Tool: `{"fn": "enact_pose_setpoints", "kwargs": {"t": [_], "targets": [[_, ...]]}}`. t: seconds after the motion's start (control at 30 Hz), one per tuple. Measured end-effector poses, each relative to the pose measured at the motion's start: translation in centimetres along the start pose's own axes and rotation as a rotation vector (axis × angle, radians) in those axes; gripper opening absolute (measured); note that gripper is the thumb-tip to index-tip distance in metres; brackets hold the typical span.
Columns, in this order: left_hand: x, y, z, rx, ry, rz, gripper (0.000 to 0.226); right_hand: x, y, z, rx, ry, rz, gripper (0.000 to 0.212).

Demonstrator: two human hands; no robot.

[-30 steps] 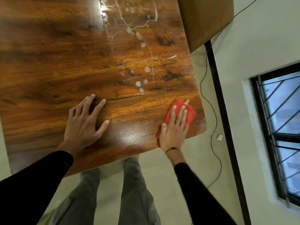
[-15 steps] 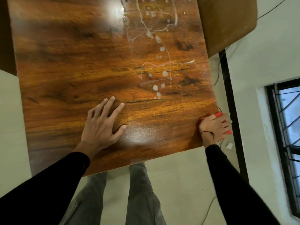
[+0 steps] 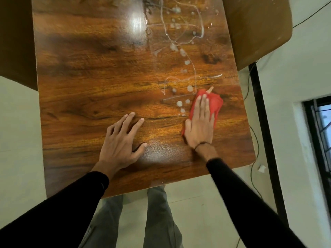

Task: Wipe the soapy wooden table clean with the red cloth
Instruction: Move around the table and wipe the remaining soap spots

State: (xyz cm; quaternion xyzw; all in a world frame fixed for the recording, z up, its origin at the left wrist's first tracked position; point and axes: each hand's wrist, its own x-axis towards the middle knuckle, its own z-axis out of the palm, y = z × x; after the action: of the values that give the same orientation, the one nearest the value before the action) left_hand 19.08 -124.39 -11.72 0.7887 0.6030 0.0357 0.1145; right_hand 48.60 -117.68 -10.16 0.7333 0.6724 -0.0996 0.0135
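The glossy wooden table [image 3: 86, 90] fills the upper view. White soap streaks and blobs [image 3: 180, 51] run down its right half, from the far edge to just beside the cloth. My right hand [image 3: 199, 126] lies flat on the crumpled red cloth [image 3: 214, 102], pressing it onto the table's right side with fingers pointing away from me. The nearest soap blobs [image 3: 180, 103] sit just left of the cloth. My left hand [image 3: 121, 142] rests palm-down with fingers spread on bare wood at the near middle, holding nothing.
A brown chair back [image 3: 258, 29] stands at the table's far right corner, another brown piece [image 3: 16, 43] at the far left. A black post [image 3: 265, 126] and thin cables [image 3: 254, 133] run along the floor on the right. A barred window [image 3: 322, 133] is further right.
My right hand swept the cloth off past the table's right edge, then came back onto the table, farther in and up beside the soap blobs. My left hand stayed planted.
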Motion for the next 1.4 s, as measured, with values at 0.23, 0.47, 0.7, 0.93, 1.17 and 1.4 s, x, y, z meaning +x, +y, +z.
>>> {"fn": "enact_pose_setpoints", "kwargs": {"t": [0.23,0.47,0.7,0.93,1.17,1.4], "targets": [[0.0,0.2,0.0,-0.044,0.012,-0.05,0.089,-3.6,7.2,-0.8,0.065,-0.054,0.092,0.092],[0.0,0.2,-0.3,-0.045,0.0,-0.062,0.09,6.6,2.7,-2.1,-0.044,-0.052,0.001,0.085],[-0.1,0.5,-0.8,-0.05,-0.006,-0.086,0.095,0.9,-3.3,-0.3,-0.119,-0.107,-0.606,0.089],[-0.1,0.3,-0.4,-0.052,0.008,-0.08,0.098,3.2,3.6,-2.0,-0.083,-0.123,-0.262,0.088],[-0.2,0.2,-0.4,-0.067,0.006,-0.099,0.101,7.3,-7.8,-0.5,-0.107,-0.028,-0.468,0.085],[-0.1,0.6,-0.7,-0.079,0.012,-0.102,0.104,-1.3,-2.8,0.9,-0.142,-0.119,-0.72,0.086]]}}
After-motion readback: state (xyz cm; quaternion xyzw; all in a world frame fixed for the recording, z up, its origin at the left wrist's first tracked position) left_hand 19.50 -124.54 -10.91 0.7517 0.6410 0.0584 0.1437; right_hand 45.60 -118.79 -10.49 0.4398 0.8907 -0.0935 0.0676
